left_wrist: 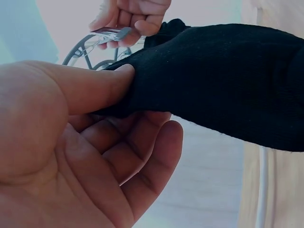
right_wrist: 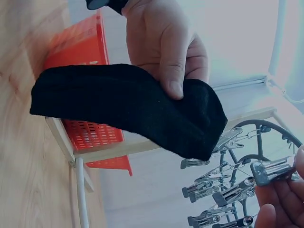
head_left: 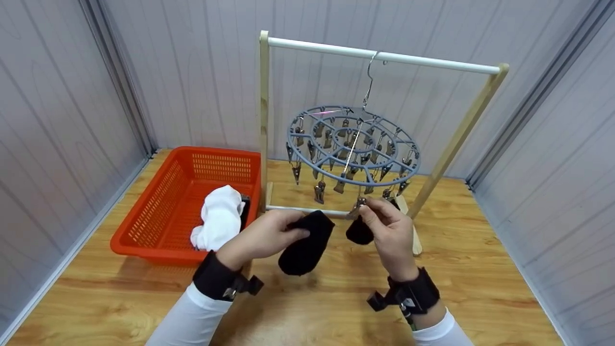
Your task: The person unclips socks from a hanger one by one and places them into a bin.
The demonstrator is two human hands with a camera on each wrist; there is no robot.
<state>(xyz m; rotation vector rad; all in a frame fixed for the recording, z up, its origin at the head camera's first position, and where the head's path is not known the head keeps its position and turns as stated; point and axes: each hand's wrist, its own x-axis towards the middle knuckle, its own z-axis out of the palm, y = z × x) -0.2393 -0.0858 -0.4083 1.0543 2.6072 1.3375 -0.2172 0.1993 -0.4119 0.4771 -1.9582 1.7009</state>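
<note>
My left hand [head_left: 271, 235] pinches a black sock [head_left: 307, 247] near its upper end, thumb on top, and the rest of the sock hangs down. With thumb and fingers my right hand [head_left: 391, 233] holds a metal clip [right_wrist: 273, 171] at the front edge of the round grey drying hanger [head_left: 331, 178]. In the right wrist view the sock's end lies a short way from this clip. Another black sock [head_left: 359, 231] hangs beside my right hand, partly hidden behind it. Many other clips dangle from the hanger's rings.
The hanger hooks over the white rail [head_left: 326, 46] of a wooden-sided stand [head_left: 263, 120]. To the left, an orange basket [head_left: 144, 211] contains white cloth [head_left: 218, 216] and something dark beside it. Wood-look floor [head_left: 480, 288] and pale panel walls surround everything.
</note>
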